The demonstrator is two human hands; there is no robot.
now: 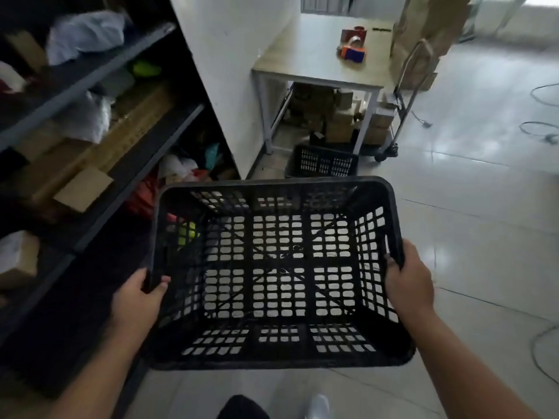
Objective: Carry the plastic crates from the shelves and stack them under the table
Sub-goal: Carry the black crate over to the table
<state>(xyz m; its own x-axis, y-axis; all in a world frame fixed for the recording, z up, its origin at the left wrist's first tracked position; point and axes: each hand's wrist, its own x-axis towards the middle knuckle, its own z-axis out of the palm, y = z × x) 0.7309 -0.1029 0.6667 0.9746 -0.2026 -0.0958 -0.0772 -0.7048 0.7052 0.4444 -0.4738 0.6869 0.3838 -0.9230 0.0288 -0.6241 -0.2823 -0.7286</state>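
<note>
I hold an empty black plastic crate point(278, 362) with latticed walls and floor, level in front of me above the tiled floor. My left hand point(137, 297) grips its left rim, thumb inside. My right hand point(410, 282) grips the right rim through the handle slot. A second black crate point(322, 161) sits on the floor at the front edge of the white-legged table point(311, 63), partly under it. The dark shelves point(99, 74) run along my left.
Cardboard boxes point(338, 122) fill the space under the table. A tape dispenser point(352, 51) lies on the tabletop. A hand trolley point(402, 101) with boxes stands right of the table. Cables point(538, 131) trail over the floor at right. The shelves hold bags and cartons.
</note>
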